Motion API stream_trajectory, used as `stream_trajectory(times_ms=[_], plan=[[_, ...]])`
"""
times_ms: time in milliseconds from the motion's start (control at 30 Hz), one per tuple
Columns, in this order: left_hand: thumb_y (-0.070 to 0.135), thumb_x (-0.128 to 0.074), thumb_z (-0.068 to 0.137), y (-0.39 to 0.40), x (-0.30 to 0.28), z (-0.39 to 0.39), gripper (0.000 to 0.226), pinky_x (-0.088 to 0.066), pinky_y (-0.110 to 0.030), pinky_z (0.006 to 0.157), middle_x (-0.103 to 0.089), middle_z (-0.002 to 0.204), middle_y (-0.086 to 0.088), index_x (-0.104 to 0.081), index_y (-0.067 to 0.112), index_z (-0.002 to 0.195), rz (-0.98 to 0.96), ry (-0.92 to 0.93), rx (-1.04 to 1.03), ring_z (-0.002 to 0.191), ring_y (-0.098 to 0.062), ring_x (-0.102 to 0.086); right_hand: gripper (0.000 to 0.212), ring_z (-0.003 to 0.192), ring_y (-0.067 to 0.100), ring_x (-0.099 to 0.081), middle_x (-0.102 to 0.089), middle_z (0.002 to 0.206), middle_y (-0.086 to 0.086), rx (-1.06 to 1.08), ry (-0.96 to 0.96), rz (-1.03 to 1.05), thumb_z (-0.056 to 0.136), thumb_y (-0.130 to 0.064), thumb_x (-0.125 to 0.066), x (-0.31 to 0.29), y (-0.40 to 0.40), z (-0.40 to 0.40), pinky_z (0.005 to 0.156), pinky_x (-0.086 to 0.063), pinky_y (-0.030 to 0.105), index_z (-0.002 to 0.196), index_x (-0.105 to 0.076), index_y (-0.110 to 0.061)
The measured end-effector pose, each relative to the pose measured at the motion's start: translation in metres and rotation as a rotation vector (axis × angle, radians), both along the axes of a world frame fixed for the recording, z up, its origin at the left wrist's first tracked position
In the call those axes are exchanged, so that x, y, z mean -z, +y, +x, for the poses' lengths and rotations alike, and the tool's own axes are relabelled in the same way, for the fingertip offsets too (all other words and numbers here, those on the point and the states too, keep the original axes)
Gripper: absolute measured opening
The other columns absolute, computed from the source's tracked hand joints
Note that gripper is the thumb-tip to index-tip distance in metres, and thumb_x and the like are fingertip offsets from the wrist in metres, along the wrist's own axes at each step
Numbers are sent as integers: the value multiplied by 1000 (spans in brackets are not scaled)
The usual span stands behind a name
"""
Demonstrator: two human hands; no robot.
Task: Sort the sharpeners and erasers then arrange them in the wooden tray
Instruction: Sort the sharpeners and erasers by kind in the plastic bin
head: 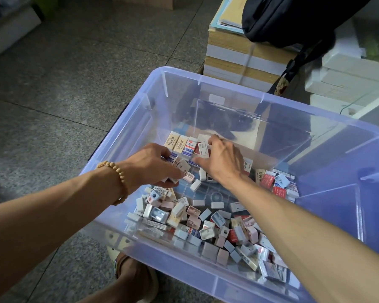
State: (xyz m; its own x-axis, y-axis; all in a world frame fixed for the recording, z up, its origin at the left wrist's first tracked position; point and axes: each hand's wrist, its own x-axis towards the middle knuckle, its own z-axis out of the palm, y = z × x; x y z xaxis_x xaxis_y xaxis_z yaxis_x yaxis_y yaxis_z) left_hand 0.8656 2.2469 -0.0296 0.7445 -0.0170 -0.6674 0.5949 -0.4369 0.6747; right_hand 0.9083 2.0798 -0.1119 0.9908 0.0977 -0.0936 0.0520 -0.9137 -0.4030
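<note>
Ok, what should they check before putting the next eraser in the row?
1. Row started: ok. Erasers stand side by side at the far end of the plastic bin.
2. Right hand at the row: ok, its fingers are on the red eraser at the row's end.
3. Left hand has pieces ready: ok, it holds several small white pieces.
4. Sorted by kind: not ok, the loose pile still mixes sharpeners and erasers.
5. Wooden tray: cannot tell, none is in view.
</note>
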Motion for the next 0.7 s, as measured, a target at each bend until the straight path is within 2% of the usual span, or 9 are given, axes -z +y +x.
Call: stream_trajectory(times_ms=[100,200,300,400,533,600,700], plan=[[5,-78,79,1,1,0,24,-61,-36,77,-70,98,-14,-63,6,98,-5,-4,-7,85,-26,-73,52,98,23,-63,-66,121,11,-109,60,52,84,-24,-79,3,-10,-3,75,-41,22,130,-59,-8],[6,-78,79,0,1,0,22,-61,-36,78,-69,96,-15,-60,8,94,3,-20,-26,85,-26,-72,38,101,26,-66,-68,121,10,-147,15,51,88,-9,-71,7,-10,-3,78,-45,23,125,-64,-8],[4,-77,80,0,2,0,18,-61,-34,76,-69,96,-14,-63,8,89,5,-22,-27,86,-25,-72,23,92,23,-66,-71,115,8,-97,-21,91,90,-12,-69,10,-1,4,73,-50,27,112,-67,-10],[3,-77,80,0,2,0,15,-61,-35,79,-70,96,-15,-65,8,88,-2,-23,-26,88,-27,-72,19,81,17,-59,-71,111,6,-73,-24,77,89,-19,-72,12,7,9,64,-43,24,104,-62,-13],[2,-76,81,-1,2,-1,15,-61,-33,75,-70,96,-15,-65,4,91,-31,-41,-36,87,-25,-72,30,95,22,-65,-69,114,4,-58,22,124,88,-19,-72,8,1,5,74,-52,29,115,-62,-13],[1,-76,80,-2,1,-1,15,-61,-31,73,-70,93,-15,-65,3,90,-24,-50,-28,83,-24,-71,18,93,21,-65,-69,105,2,27,87,320,90,-21,-69,-2,-4,1,75,-53,32,107,-66,-14],[1,-77,79,-4,0,0,17,-61,-35,77,-69,91,-15,-65,2,90,-27,-56,-19,86,-26,-71,13,72,15,-66,-72,94,6,121,447,799,94,-25,-66,-30,-9,-10,62,-52,30,96,-71,-14]])
